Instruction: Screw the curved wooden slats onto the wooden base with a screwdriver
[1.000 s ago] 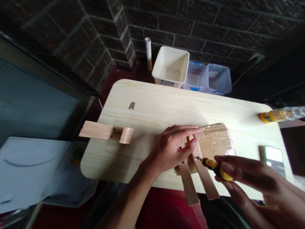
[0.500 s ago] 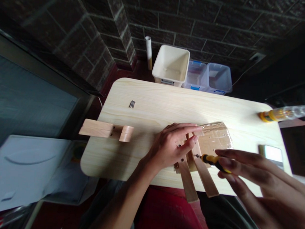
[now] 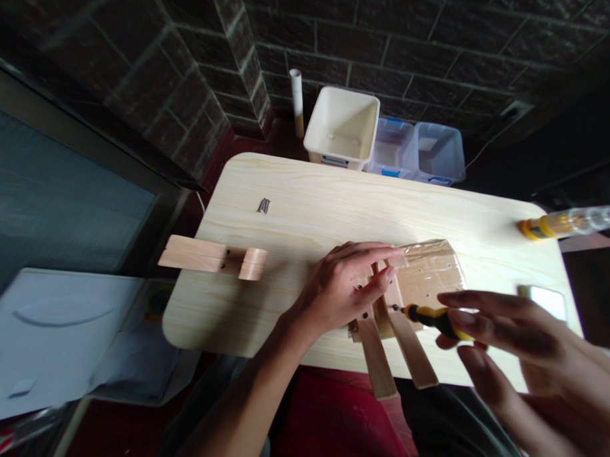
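Observation:
A wooden piece with two long legs lies partly on a tape-wrapped cardboard block, its legs reaching past the table's near edge. My left hand is wrapped over the upper part of this piece, thumb and fingers pressing on it. In my right hand is a yellow and black screwdriver, held between the fingertips. Its tip meets a dark screw in the right leg. Other dark screws or holes show near my left thumb.
On the pale table lie a few screws, a second wooden piece at the left, a clear-and-yellow tube and a phone-like object. Beyond the far edge stand a cream bin and clear boxes.
The fingers of my right hand have shifted on the screwdriver, with the thumb now farther from the handle. My left hand and the wooden piece stay about the same.

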A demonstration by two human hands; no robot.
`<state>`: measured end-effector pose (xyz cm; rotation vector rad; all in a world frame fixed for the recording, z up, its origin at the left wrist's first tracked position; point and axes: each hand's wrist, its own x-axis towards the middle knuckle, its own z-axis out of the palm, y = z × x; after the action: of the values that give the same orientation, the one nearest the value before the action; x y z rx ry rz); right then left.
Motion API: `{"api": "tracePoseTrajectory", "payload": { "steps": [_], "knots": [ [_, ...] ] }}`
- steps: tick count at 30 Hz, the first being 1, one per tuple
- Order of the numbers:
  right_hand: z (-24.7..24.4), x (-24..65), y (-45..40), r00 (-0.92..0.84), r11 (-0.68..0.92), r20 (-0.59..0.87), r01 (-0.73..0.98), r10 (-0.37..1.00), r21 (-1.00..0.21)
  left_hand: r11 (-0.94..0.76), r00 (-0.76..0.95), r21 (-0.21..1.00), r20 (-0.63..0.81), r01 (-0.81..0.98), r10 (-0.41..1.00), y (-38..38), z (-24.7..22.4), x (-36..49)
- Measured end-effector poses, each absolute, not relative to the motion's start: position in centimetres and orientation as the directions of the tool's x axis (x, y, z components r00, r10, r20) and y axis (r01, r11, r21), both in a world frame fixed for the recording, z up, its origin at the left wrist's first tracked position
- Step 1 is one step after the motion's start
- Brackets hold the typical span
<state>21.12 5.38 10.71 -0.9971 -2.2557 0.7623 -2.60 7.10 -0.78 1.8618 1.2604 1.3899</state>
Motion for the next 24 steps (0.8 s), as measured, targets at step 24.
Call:
{"api": "tracePoseTrajectory", "payload": {
  "steps": [24],
  "knots": [
    [10.9, 20.7, 5.0, -0.518, 0.473, 0.188, 0.499, 0.834, -0.726, -0.416, 0.057, 0.838, 0.425, 0.354, 0.904, 7.0, -0.7, -2.7]
  ]
}}
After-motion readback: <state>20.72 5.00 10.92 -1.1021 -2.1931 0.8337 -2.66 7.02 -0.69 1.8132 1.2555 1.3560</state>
